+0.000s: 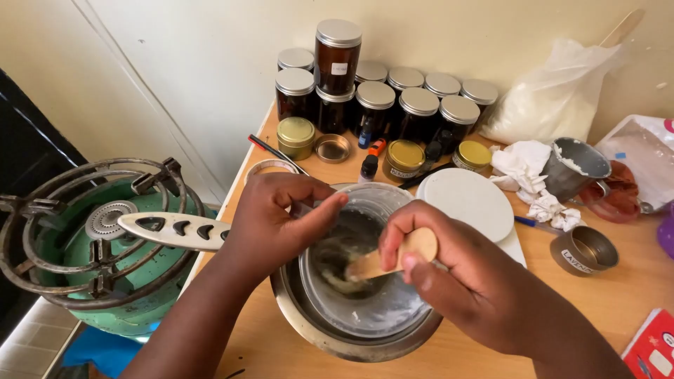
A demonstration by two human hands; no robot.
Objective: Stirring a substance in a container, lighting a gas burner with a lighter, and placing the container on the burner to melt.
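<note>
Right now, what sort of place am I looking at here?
Probably a small home workshop for making balms or creams: a wooden table crowded with lidded amber jars, a green gas burner beside it, and a glass bowl being stirred with a wooden stick.

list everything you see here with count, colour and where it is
glass bowl: 1, clear, inside the steel pan
steel pan: 1, silver, table front, cream handle over the stove
wooden stick: 1, tan, tip in the bowl
gas stove: 1, green, left of the table
amber jars: about ten, dark brown with silver lids, against the wall
small tins: 3, gold lids, in front of the jars
round lid: 1, white, right of the bowl
metal cup: 1, grey, right side
plastic bag: 1, white powder, back right
left hand: on the bowl rim
right hand: holding the stick
</note>
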